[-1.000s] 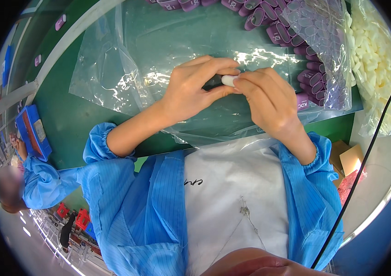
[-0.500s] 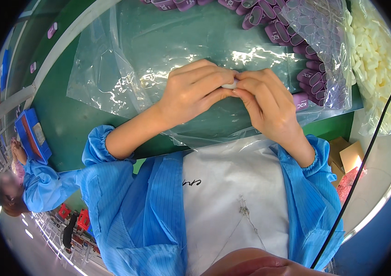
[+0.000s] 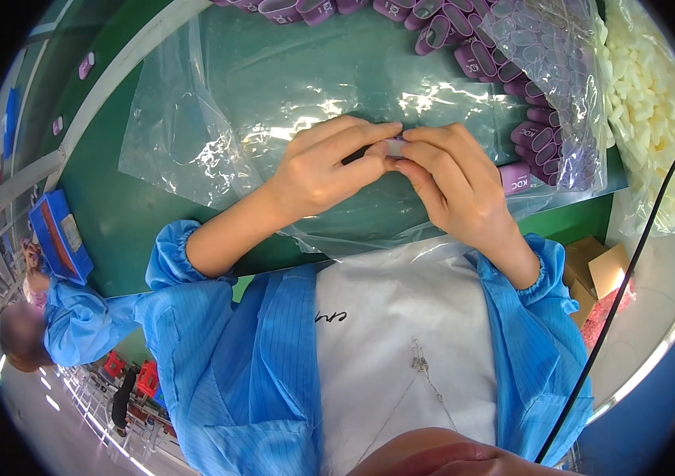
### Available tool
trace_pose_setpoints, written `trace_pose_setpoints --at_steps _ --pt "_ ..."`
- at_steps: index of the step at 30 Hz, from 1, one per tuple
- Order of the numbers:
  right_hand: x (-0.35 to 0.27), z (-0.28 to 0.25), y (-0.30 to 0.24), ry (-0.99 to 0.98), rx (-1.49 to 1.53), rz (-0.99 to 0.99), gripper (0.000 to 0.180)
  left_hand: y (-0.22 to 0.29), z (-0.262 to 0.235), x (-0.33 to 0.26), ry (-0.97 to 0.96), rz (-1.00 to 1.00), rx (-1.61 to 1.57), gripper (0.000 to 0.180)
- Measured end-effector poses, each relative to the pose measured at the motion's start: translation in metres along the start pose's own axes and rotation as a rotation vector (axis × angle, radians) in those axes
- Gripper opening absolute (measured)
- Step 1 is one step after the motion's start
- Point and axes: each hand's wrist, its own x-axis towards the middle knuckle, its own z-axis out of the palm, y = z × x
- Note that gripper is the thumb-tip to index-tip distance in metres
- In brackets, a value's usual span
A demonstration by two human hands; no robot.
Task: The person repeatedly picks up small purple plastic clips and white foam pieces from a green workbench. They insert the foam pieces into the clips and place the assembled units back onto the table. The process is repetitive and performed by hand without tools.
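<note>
Left hand (image 3: 317,170) and right hand (image 3: 460,182) meet fingertip to fingertip, both apparently pinching a small white piece (image 3: 394,146) held between them above the clear plastic sheet (image 3: 290,111); its far side is hidden by fingers. Purple cases (image 3: 476,59) lie beyond and to the right. Step in hand, as judged: close two-handed fingertip work on the piece. Next move calls for steady, matched pinches.
</note>
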Motion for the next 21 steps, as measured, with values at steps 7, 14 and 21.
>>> trace_pose_setpoints --at_steps 7,14,21 --pt "-0.003 -0.001 0.004 -0.044 -0.064 -0.032 0.023 0.002 0.001 0.005 -0.027 -0.015 -0.014 0.027" --pt "-0.001 -0.010 0.002 -0.116 -0.083 -0.035 0.021 0.009 -0.009 0.021 -0.170 -0.087 -0.069 0.026" --pt "-0.021 -0.110 0.024 0.312 -0.384 0.326 0.026 0.007 -0.083 0.043 -0.008 -0.361 0.257 0.032"
